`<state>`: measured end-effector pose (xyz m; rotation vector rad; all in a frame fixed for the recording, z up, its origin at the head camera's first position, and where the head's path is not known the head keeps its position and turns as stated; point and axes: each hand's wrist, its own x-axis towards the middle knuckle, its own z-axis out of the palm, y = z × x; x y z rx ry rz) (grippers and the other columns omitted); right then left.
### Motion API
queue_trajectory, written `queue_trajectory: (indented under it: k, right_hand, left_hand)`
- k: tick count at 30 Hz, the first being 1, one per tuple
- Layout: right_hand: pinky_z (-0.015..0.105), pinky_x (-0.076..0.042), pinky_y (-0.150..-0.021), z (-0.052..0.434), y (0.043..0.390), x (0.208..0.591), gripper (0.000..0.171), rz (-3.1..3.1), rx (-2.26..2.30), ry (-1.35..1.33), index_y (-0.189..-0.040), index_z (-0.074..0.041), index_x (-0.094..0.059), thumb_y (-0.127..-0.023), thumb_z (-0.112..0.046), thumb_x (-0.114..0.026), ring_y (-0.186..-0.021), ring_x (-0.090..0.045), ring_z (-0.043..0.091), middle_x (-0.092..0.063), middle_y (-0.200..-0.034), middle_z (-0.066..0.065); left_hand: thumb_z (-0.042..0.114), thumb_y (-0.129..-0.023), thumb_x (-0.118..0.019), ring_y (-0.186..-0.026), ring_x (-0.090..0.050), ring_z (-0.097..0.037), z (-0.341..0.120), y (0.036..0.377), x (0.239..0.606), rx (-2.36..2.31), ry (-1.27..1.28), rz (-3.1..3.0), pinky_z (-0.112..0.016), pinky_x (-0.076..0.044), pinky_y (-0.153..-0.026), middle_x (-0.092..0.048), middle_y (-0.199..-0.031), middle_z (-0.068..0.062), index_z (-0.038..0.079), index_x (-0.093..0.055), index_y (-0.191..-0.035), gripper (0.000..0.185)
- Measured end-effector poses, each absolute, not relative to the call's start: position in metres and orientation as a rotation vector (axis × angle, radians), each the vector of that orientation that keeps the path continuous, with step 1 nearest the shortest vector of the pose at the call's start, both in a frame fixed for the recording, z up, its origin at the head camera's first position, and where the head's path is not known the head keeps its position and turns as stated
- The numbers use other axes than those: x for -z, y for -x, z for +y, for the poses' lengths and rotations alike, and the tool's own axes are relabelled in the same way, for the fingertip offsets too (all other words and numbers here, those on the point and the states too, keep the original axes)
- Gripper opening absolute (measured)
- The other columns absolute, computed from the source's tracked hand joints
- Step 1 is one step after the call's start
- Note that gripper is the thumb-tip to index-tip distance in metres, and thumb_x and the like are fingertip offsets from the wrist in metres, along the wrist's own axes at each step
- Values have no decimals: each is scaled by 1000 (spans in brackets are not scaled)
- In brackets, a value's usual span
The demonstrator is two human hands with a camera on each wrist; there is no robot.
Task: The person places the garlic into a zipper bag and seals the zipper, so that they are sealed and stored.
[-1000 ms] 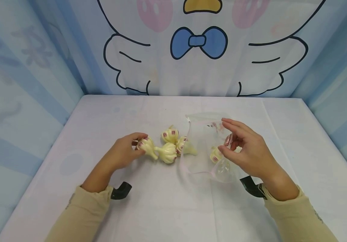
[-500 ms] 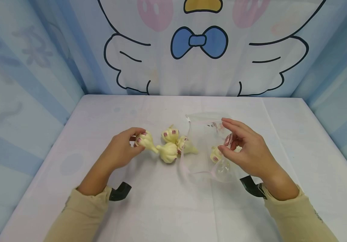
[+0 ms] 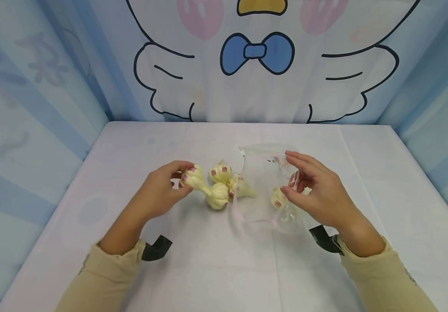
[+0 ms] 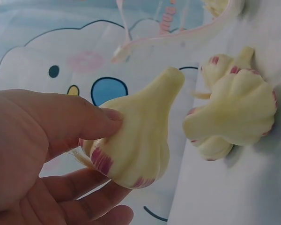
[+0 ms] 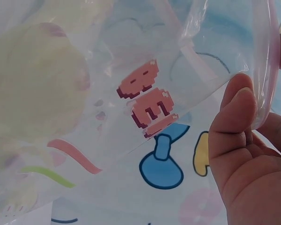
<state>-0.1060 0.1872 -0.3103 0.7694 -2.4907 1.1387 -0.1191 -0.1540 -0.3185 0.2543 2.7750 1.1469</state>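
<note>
My left hand (image 3: 157, 190) pinches a garlic bulb (image 4: 136, 140), pale yellow with purple streaks, between thumb and fingers. In the left wrist view it appears raised off the table. On the right, my right hand (image 3: 319, 190) holds the edge of a clear plastic bag (image 3: 256, 186) between thumb and fingers. The bag's mouth gapes toward the left. Inside it a garlic bulb (image 3: 278, 199) shows through the film; in the right wrist view pale bulbs look blurred behind the plastic. Between the hands lie a front bulb (image 3: 217, 197), a back bulb (image 3: 219, 174) and a right bulb (image 3: 243, 188), which the bag's edge partly covers.
A white cloth covers the table (image 3: 224, 268). Behind it hangs a curtain (image 3: 247, 95) with a cartoon print, and blue patterned curtains stand at both sides. A black strap (image 3: 156, 248) sticks out from the left sleeve, another black strap (image 3: 325, 239) from the right.
My left hand has lifted its garlic bulb slightly and moved it a little back and to the right, toward the pile. The right hand and the bag have stayed nearly still.
</note>
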Motion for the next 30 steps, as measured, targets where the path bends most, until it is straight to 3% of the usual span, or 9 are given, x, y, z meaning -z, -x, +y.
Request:
queue_trajectory:
  k: [10, 30]
  right_hand:
    - [11, -47, -68, 187, 106, 310, 66, -2512, -1117, -759, -138, 5, -56, -77, 9, -80, -72, -53, 11, -57, -135, 13]
    - [10, -47, -68, 186, 105, 310, 65, -2513, -1135, -741, -138, 5, -56, -77, 9, -80, -72, -54, 11, -56, -136, 15]
  left_hand:
    - [12, -91, -75, -118, -57, -28, -145, 116, 314, -1155, -266, 2782, -46, -48, -100, -59, -133, -10, 8, -53, -139, 53]
    - [12, -88, -78, -111, -61, -24, -121, 106, 312, -1237, -464, 2787, -44, -51, -95, -65, -119, -8, 6, -58, -129, 46]
